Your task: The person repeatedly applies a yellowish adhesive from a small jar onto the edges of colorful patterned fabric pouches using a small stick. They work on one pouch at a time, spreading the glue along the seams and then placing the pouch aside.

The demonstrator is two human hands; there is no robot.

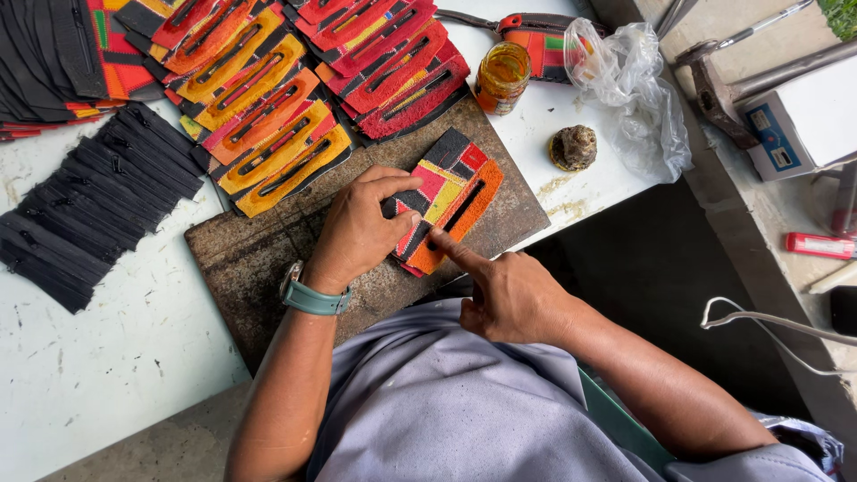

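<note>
A patchwork fabric piece in orange, red, yellow and black, with a black slot opening, lies on a worn brown board. My left hand presses flat on its left end, thumb and fingers spread over the cloth. My right hand points its index finger onto the piece's lower orange edge, other fingers curled. Neither hand lifts the piece.
Rows of similar orange and red slotted pieces fan out behind the board. Black zippers lie in a row at left. A glue jar, a plastic bag and a small lump sit on the white table.
</note>
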